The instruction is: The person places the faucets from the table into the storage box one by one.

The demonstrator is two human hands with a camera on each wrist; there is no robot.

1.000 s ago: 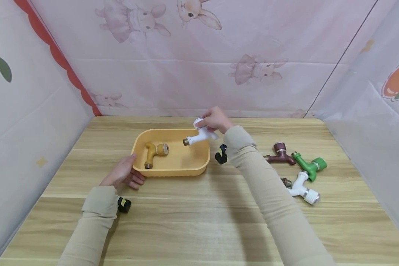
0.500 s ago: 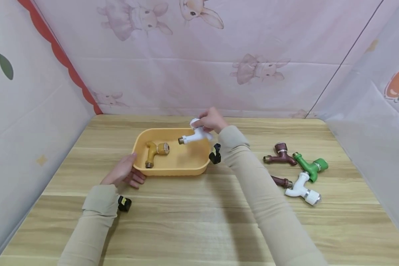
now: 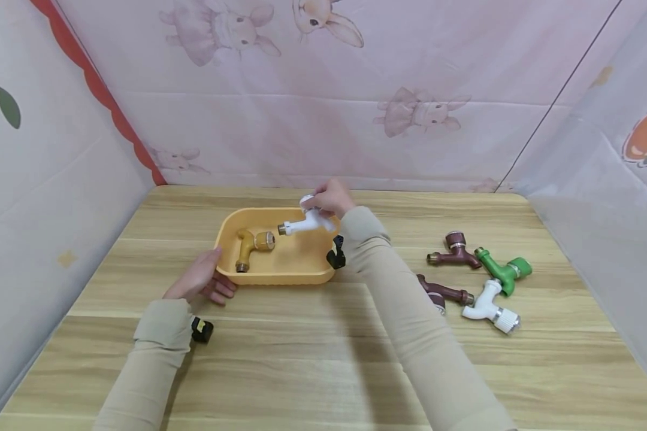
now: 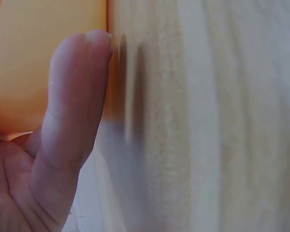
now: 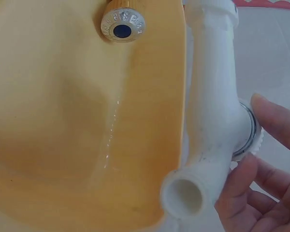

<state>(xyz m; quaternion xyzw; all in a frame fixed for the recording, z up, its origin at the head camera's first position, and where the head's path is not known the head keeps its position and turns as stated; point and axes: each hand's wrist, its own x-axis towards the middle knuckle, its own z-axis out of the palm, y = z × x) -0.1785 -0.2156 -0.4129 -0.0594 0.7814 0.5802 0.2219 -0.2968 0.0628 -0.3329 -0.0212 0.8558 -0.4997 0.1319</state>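
My right hand holds a white plastic tap over the right part of the yellow tray. Thumb and fingers pinch its ribbed knob; the spout opening faces the wrist camera, and the brass threaded end points left. Inside the tray at left lies a yellow tap with a silver-capped knob. At the tray's near left corner rests my left hand, its fingers extended along the outer wall.
Right of the tray lie a dark red tap, a green tap and another white tap. A second dark red tap is partly covered by the right sleeve. The wooden table meets printed cloth walls behind.
My right hand has moved left with the white tap, further over the tray. The second dark red tap shows more from behind the sleeve. My left hand has stayed at the tray's corner.
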